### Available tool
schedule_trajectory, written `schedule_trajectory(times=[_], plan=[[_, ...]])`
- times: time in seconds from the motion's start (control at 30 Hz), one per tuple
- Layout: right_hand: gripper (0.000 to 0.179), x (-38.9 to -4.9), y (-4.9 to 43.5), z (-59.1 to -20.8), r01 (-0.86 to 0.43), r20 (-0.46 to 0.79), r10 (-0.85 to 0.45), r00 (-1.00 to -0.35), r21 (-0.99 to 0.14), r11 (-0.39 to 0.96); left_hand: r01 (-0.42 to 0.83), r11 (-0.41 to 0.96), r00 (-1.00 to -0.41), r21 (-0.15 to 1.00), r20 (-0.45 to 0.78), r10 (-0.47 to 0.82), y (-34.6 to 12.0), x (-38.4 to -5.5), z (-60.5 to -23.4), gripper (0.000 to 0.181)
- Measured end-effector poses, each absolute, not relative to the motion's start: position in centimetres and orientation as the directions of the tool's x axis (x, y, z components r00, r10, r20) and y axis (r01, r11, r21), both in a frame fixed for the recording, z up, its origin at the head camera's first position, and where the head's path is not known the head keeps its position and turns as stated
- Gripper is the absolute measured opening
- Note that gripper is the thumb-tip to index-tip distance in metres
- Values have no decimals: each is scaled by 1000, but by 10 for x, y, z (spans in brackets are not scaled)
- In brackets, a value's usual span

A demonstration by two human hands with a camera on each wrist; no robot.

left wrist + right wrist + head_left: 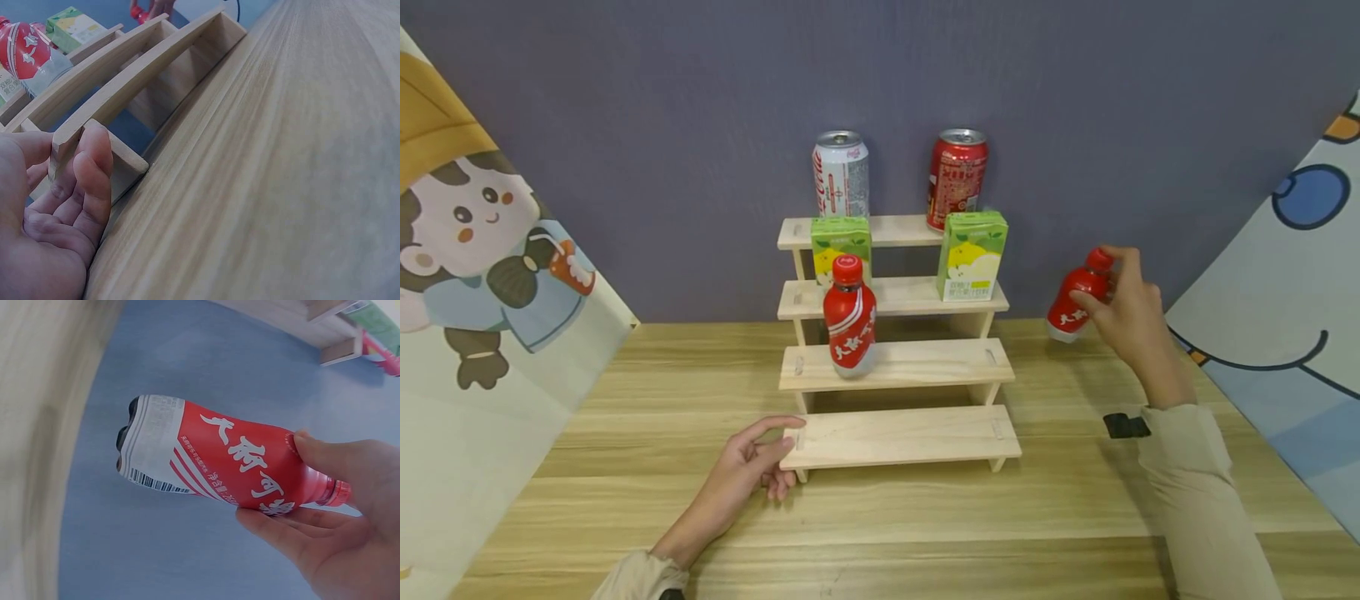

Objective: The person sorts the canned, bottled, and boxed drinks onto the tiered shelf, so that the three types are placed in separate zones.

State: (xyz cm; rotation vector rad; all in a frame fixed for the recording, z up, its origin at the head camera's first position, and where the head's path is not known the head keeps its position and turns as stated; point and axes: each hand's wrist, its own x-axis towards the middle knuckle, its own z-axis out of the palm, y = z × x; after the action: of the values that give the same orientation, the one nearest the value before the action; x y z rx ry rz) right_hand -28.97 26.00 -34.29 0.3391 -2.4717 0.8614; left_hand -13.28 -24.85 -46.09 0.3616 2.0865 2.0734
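Observation:
In the head view my right hand (1131, 312) grips a red cola bottle (1078, 296) by its upper part, to the right of the wooden tiered rack (902, 437). The right wrist view shows that bottle (231, 456) between thumb and fingers, its base off the table. My left hand (752, 467) pinches the left end of the rack's lowest shelf, thumb on top and fingers curled below, as the left wrist view shows with the shelf edge (125, 87). Another red cola bottle (850, 321) stands on the left of the second shelf from the bottom.
Two green juice cartons (973, 258) stand on the third shelf, the left one partly behind the bottle. A white can (841, 175) and a red can (957, 179) stand on the top shelf. The rack sits on a wood-grain table (887, 533) before a grey-blue wall (700, 167).

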Motion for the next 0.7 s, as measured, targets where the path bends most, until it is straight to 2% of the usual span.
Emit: schedule_trajectory(times=[0.33, 0.57, 0.7], plan=[[78, -274, 244, -322, -439, 559, -129, -819, -466, 769, 43, 0, -955, 999, 41, 294, -248, -133, -460, 38], [76, -260, 233, -309, -501, 605, -180, -775, -415, 760, 41, -9, -954, 999, 42, 296, -248, -133, -460, 38], [77, -250, 225, -301, -510, 598, -197, -777, -413, 755, 40, -8, -955, 999, 41, 294, -248, -133, -460, 38]])
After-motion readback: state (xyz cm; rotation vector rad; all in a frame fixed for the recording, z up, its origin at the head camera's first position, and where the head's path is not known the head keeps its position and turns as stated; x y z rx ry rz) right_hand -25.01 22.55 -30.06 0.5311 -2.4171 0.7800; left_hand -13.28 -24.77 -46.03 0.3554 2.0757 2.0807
